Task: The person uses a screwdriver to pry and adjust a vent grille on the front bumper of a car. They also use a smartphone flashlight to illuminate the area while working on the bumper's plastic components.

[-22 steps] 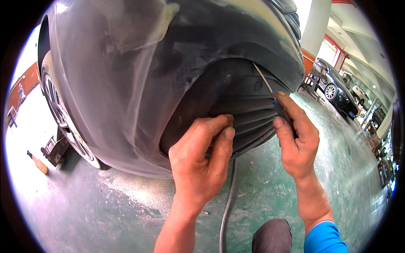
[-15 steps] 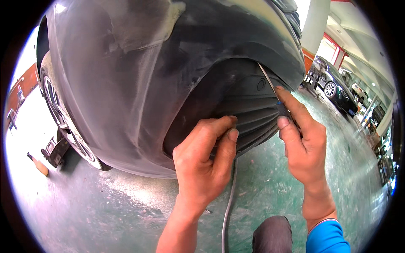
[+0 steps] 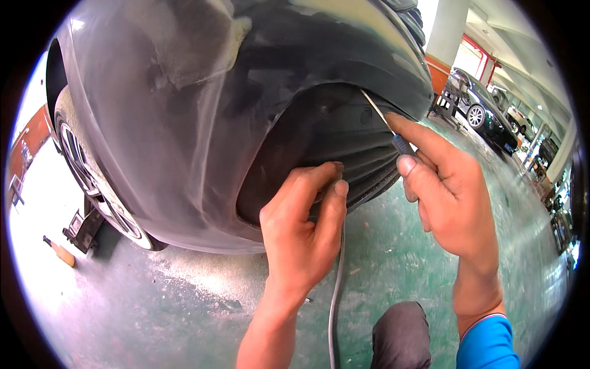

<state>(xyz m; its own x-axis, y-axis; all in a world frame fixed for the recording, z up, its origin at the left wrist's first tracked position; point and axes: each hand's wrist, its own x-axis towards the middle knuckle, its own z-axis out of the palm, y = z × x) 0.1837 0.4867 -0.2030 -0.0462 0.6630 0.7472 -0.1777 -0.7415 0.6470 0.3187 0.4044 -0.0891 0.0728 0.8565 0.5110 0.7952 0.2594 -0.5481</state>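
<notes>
A sanded grey car bumper fills the upper middle of the head view, with a dark ribbed grille set in its lower opening. My left hand grips the grille's lower edge with curled fingers. My right hand is shut on a thin screwdriver with a blue handle; its metal shaft points up-left into the seam at the grille's upper right corner. A grey cable hangs down below my left hand.
The car's front wheel is at the left, with a floor jack beside it. The floor is green and dusty. A dark parked car stands at the far right. My knee shows at the bottom.
Both hands have shifted slightly to the right along the grille. The screwdriver tip stays at the grille's upper seam.
</notes>
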